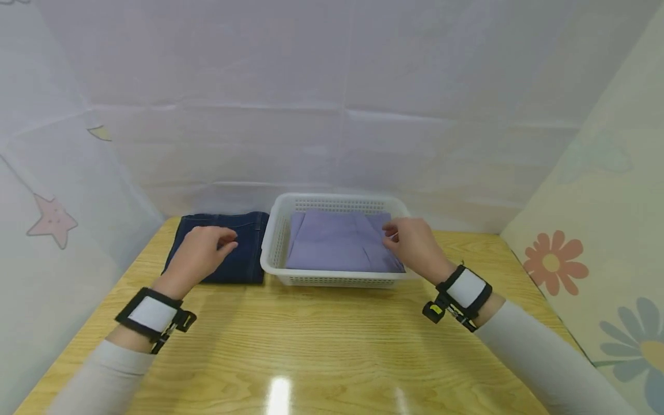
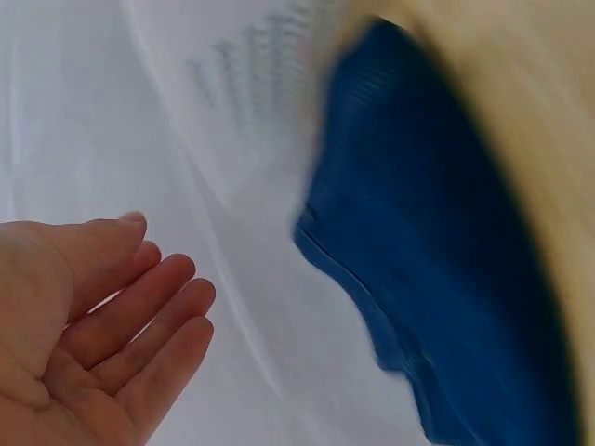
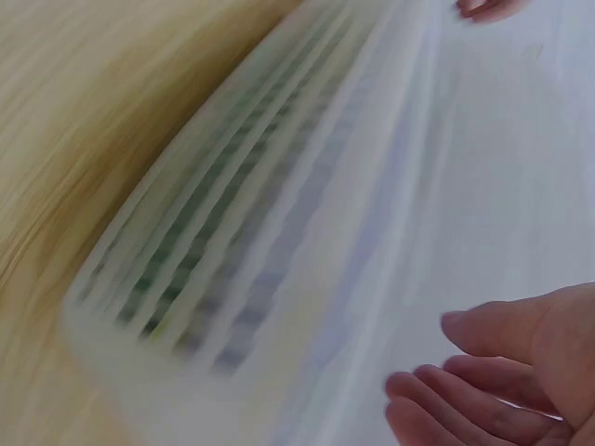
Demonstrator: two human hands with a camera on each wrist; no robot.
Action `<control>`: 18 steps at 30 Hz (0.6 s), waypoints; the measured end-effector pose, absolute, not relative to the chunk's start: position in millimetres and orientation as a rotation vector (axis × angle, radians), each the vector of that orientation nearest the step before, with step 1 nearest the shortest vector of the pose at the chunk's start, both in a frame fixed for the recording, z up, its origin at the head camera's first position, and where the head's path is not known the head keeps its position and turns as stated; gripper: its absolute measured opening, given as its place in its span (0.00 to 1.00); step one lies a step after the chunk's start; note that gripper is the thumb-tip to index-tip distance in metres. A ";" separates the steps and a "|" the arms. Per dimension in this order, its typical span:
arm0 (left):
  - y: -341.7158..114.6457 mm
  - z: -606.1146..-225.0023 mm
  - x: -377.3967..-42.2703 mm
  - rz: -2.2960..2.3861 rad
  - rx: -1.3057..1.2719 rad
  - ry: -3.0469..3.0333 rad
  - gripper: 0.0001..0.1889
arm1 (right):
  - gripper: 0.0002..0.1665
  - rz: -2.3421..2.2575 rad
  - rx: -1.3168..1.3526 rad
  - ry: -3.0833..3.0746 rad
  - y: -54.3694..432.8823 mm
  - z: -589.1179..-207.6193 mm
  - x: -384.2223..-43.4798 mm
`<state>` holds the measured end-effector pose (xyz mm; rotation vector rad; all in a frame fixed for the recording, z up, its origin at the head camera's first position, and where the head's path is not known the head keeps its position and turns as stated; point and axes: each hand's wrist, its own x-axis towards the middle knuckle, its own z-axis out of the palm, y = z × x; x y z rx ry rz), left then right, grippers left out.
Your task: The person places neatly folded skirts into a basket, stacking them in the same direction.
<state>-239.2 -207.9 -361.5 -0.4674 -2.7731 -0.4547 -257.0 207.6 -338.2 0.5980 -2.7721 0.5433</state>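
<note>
A white perforated basket stands at the back of the wooden table, with a folded lilac garment lying inside it. Folded dark blue jeans lie just left of the basket. My left hand hovers over the jeans with relaxed fingers and holds nothing; the left wrist view shows its open palm beside the blurred jeans. My right hand is above the basket's right end, fingers loose and empty. The right wrist view shows its fingers near the blurred basket wall.
White sheeting walls close in the table at the back and left. A floral panel stands on the right. The wooden tabletop stretches bare from the basket to the front edge.
</note>
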 end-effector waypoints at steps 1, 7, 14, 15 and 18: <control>-215.3 -363.9 -234.0 -0.409 -0.462 -2.790 0.13 | 0.15 0.548 0.641 -2.727 199.4 -334.9 -250.6; -258.5 -388.0 -221.4 -0.238 -0.406 -2.949 0.17 | 0.13 0.488 1.031 -2.410 131.7 -332.7 -209.2; -296.1 -414.4 -224.2 -0.187 -0.328 -3.083 0.24 | 0.10 0.321 1.337 -2.357 36.4 -366.2 -185.0; -299.1 -417.6 -224.0 -0.185 -0.316 -3.099 0.24 | 0.10 0.293 1.349 -2.378 24.1 -373.1 -185.6; -304.0 -425.0 -223.2 -0.187 -0.288 -3.128 0.24 | 0.13 0.195 1.356 -2.445 -8.2 -394.2 -189.9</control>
